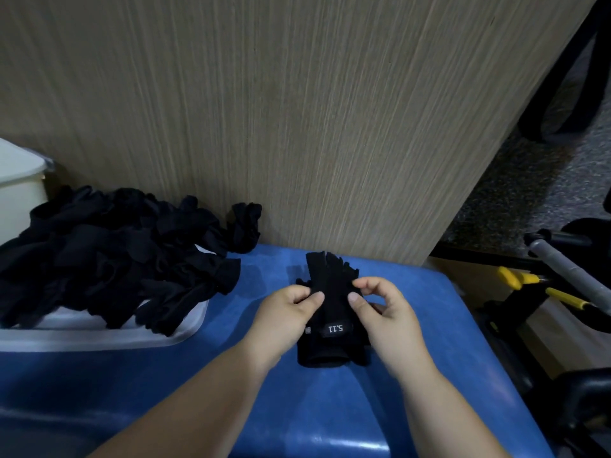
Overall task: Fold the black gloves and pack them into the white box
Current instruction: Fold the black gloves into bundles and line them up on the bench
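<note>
Partly under left hand (285, 313): black gloves (334, 309)

the gloves (330, 309) in the middle are plain black, with a small black tag (335, 328) lettered "5.11" in white. the heap of gloves (109, 256) at the left is the same flat black, with no pattern to be seen. the box (99, 340) under the heap is milky white. the counter (429, 342) is solid bright blue with pale glints. the panel (297, 110) behind is greyish beige, streaked with fine darker wood-grain lines. the bin (16, 200) at far left is cream white. the floor (545, 180) is grey, speckled dark and light. the tool handles (515, 279) at right are yellow.
</note>
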`<action>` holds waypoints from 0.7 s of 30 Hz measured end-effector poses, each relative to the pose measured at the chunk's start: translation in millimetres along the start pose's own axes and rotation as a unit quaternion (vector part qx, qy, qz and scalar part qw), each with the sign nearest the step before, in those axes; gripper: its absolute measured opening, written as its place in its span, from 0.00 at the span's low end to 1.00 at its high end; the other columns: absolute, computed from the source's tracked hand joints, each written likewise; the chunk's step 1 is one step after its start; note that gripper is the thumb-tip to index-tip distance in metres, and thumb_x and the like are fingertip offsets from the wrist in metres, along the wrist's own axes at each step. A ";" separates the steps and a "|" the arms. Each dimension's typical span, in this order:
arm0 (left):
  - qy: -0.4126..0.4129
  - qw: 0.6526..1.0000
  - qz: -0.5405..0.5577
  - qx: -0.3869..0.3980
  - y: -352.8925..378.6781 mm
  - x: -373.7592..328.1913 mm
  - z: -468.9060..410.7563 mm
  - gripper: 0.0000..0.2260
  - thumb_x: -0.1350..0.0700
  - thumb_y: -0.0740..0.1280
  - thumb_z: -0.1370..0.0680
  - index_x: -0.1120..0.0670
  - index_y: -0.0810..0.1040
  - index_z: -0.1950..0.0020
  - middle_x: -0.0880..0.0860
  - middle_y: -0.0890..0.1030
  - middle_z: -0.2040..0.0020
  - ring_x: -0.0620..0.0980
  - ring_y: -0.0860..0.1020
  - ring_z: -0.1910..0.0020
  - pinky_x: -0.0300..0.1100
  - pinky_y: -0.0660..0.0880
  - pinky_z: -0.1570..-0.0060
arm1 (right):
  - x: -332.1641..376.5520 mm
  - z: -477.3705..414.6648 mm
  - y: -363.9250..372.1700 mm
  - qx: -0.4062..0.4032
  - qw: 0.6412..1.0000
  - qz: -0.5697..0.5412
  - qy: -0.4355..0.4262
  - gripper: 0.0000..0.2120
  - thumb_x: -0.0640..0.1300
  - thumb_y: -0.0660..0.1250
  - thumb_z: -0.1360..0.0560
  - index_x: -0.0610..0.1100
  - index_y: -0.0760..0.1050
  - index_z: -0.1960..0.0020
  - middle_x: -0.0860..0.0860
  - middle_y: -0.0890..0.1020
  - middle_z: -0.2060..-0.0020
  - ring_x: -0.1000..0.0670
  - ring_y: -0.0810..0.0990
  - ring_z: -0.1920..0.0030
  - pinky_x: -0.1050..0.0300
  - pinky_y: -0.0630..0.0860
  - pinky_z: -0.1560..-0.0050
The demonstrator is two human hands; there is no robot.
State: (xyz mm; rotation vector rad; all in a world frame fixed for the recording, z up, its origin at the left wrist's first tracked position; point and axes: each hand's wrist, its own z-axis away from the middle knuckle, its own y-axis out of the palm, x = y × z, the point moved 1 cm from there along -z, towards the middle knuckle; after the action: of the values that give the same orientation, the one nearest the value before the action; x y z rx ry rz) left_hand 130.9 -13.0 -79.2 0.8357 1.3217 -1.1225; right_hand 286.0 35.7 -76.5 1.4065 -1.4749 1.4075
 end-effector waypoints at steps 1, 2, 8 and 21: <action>0.000 1.000 -0.010 -0.003 -0.4 1.3 -1.0 0.07 0.50 0.66 0.22 0.52 0.81 0.55 0.48 0.85 0.57 0.44 0.82 0.56 0.37 0.77 0.56 | -2.9 -1.3 -0.2 -0.003 1.000 -0.001 0.008 0.11 0.44 0.72 0.29 0.59 0.78 0.52 0.50 0.78 0.48 0.42 0.81 0.51 0.43 0.79 0.47; -0.002 1.000 -0.019 -0.007 -0.8 1.9 -1.5 0.05 0.50 0.67 0.22 0.50 0.79 0.53 0.48 0.84 0.56 0.45 0.82 0.55 0.39 0.77 0.54 | -5.5 -2.7 -0.3 -0.005 1.000 0.000 0.016 0.13 0.40 0.72 0.29 0.59 0.78 0.53 0.49 0.78 0.48 0.43 0.81 0.51 0.43 0.78 0.46; 0.034 0.980 -0.192 -0.041 -1.5 1.3 2.4 0.10 0.50 0.64 0.21 0.47 0.66 0.42 0.46 0.77 0.67 0.38 0.77 0.71 0.34 0.72 0.69 | -12.2 -4.4 0.9 0.001 0.998 0.019 0.059 0.16 0.38 0.74 0.33 0.58 0.79 0.55 0.45 0.80 0.47 0.46 0.82 0.52 0.45 0.79 0.46; 0.100 0.952 -0.287 -0.012 1.3 6.1 3.6 0.20 0.54 0.61 0.21 0.39 0.61 0.31 0.44 0.73 0.61 0.42 0.74 0.62 0.36 0.70 0.63 | -10.2 -11.4 -1.9 -0.019 0.981 -0.095 0.168 0.04 0.40 0.69 0.25 0.43 0.75 0.57 0.48 0.79 0.65 0.52 0.77 0.65 0.59 0.75 0.64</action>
State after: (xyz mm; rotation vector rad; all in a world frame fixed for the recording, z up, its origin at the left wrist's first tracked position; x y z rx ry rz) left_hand 132.7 -16.8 -85.0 0.5652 1.8141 -1.4935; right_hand 287.6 49.5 -83.2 1.1833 -1.1151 1.4064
